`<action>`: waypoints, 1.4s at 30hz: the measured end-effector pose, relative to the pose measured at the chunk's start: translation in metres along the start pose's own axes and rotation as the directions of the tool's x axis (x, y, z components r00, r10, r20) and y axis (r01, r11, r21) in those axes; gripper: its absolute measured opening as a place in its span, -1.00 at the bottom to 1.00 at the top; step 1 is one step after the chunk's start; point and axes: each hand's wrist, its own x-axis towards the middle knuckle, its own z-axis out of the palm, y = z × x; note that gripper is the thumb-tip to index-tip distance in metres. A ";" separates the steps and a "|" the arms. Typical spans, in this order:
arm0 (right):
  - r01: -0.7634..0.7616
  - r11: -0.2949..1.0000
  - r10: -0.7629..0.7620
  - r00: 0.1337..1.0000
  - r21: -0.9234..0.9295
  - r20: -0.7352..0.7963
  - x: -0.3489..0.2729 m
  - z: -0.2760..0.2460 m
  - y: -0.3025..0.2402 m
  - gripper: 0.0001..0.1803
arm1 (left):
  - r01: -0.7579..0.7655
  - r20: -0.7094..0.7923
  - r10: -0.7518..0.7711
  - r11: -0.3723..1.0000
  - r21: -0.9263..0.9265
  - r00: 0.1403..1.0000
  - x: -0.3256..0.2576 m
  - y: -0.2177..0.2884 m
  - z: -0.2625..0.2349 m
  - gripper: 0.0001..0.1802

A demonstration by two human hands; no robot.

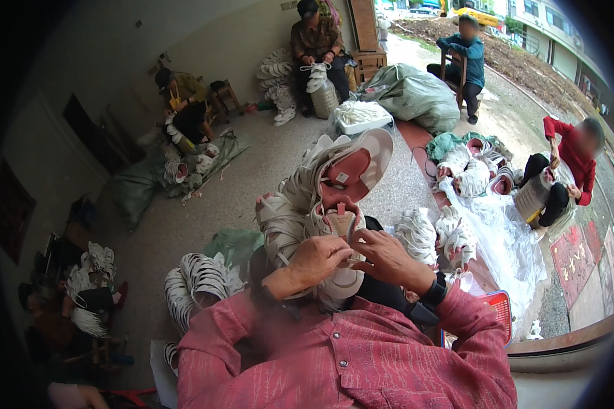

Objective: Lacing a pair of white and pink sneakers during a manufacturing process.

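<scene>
A white and beige shoe upper (343,281) with a pink lining rests in front of me, toe toward my body. Its tongue (341,219) stands up at the far end. My left hand (315,259) is closed in a pinch over the lacing area; what its fingertips hold is hidden. From the other side, my right hand (390,258) pinches the edge of the same upper, its fingertips close to the left ones. Just beyond them leans a stack of white uppers (310,178), with a pink-lined upper (361,167) on top.
More stacked uppers stand at my left (201,283) and right (416,237). A red basket (499,315) is by my right elbow, near clear plastic sheeting (505,252). Ahead sit a white tray of laces (363,117) and a big green sack (416,95). Several people sit around.
</scene>
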 end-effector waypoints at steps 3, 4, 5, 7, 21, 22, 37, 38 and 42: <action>0.103 0.993 -0.086 0.969 -0.061 0.230 0.014 -0.006 0.006 -0.51 | -0.158 -0.108 0.158 0.987 0.008 0.982 0.006 0.007 -0.010 -0.89; 0.177 0.982 -0.155 0.959 -0.072 0.237 0.020 -0.005 0.005 -0.53 | -0.153 -0.108 0.153 0.988 0.009 0.982 0.008 0.006 -0.011 -0.89; 0.249 0.965 -0.223 0.944 -0.084 0.245 0.022 -0.004 0.004 -0.54 | -0.223 -0.149 0.222 0.975 0.013 0.964 0.012 0.006 -0.011 -0.91; 0.219 0.973 -0.192 0.941 -0.069 0.278 0.019 0.015 0.019 -0.55 | -0.301 -0.187 0.299 0.953 0.016 0.936 0.019 0.005 -0.007 -0.91; 0.115 0.993 -0.111 0.946 0.004 0.303 0.031 -0.035 0.027 -0.63 | -0.135 0.112 0.139 0.990 -0.043 0.984 0.056 -0.034 -0.003 -0.85; 0.102 0.995 -0.094 0.947 -0.009 0.307 0.030 -0.038 0.024 -0.62 | -0.137 0.116 0.142 0.990 -0.045 0.983 0.058 -0.035 -0.004 -0.85; 0.261 0.961 -0.243 0.954 -0.088 0.177 0.006 -0.014 0.033 -0.83 | -0.148 0.364 0.104 0.984 0.095 0.925 0.063 -0.029 0.007 -0.78; 0.265 0.962 -0.252 0.955 -0.067 0.158 0.005 -0.013 0.032 -0.90 | -0.219 0.309 0.175 0.969 0.114 0.935 0.061 -0.029 0.010 -0.82; 0.286 0.958 -0.284 0.947 0.006 0.150 0.008 -0.011 0.040 -0.85 | -0.292 0.036 0.345 0.731 0.616 0.938 0.079 -0.054 -0.013 -0.90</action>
